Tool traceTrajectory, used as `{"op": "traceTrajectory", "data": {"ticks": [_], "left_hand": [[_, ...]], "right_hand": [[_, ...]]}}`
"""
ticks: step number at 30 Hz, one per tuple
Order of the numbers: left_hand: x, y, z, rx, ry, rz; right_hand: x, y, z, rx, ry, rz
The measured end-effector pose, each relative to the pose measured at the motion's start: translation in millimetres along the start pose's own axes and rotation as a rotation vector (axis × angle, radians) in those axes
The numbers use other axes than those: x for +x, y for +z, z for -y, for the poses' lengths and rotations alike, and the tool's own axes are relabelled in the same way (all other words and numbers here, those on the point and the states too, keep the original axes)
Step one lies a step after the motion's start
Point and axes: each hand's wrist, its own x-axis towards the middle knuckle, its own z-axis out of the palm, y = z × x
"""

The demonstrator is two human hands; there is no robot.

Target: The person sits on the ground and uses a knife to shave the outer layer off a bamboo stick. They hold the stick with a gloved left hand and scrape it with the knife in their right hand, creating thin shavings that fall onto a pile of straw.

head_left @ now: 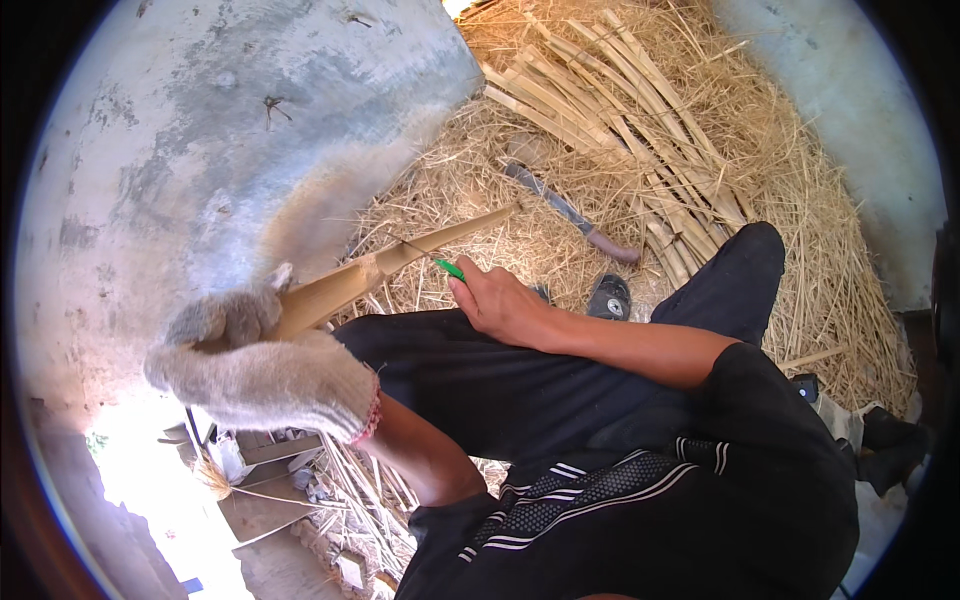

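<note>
Partly hidden: green-handled tool (449,268) in right hand (500,305).

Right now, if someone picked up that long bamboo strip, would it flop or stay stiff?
The bamboo strip probably stays fairly stiff: it runs straight beyond the gloved left hand without sagging. It looks thin and flat, so likely light and springy. Its split edges may be sharp, given the glove.

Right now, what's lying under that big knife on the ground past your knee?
The big knife lies on loose straw shavings, its tip beside the pile of split bamboo strips. The floor beneath it is covered by straw.
</note>
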Motion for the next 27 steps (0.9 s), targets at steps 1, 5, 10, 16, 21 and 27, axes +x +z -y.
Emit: {"op": "traceTrajectory", "data": {"ticks": [1,5,10,16,21,27], "left_hand": [[4,-2,2,-0.038,-0.010,-0.016],[6,-8,1,-0.051,0.087,0.016],[-10,-11,-11,0.005,0.025,-0.058],[-28,-4,-17,-0.007,0.022,-0.072],[-32,-6,-16,-0.010,0.048,-0.092],[-11,-14,-9,-0.046,-0.019,-0.061]], "right_hand": [[-1,3,3,-0.007,-0.005,0.000],[-6,5,17,-0.010,-0.015,-0.004],[-16,-22,47,0.076,0.015,0.011],[-22,-21,47,-0.039,0.044,-0.058],[-14,-19,22,-0.029,0.031,-0.064],[-5,-5,19,-0.220,0.038,-0.047]]}}
